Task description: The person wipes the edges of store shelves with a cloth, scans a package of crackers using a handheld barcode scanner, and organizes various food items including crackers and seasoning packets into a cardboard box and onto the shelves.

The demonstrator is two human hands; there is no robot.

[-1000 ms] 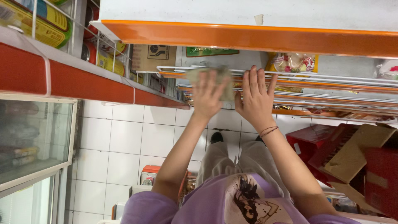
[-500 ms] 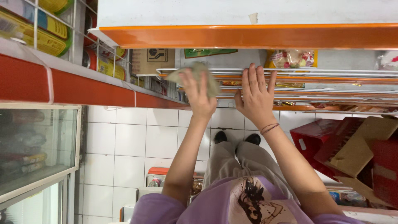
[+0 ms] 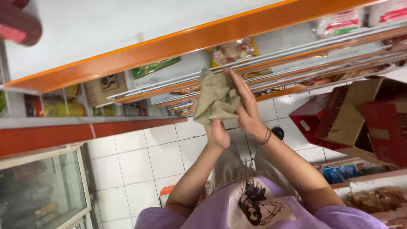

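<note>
A crumpled olive-green cloth point(image 3: 216, 99) hangs in front of the wire shelves point(image 3: 296, 63). My left hand point(image 3: 217, 133) grips its lower edge from below. Higher up and to the right, my right hand point(image 3: 248, 106), with a thin bracelet on the wrist, has its fingers spread against the cloth's right side and holds it there. Both forearms rise from my purple printed shirt point(image 3: 254, 203) at the bottom of the view.
A white shelf top with an orange edge point(image 3: 182, 42) crosses above the hands. Packaged goods fill the racks behind. Red crates point(image 3: 322, 123) and an open cardboard box point(image 3: 360, 114) stand at the right, a glass cabinet point(image 3: 42, 191) at lower left, on a white tiled floor point(image 3: 140, 165).
Both hands have come off the shelf rails. The left hand has lifted the cloth away, and the right hand has closed in on it. The view has tilted.
</note>
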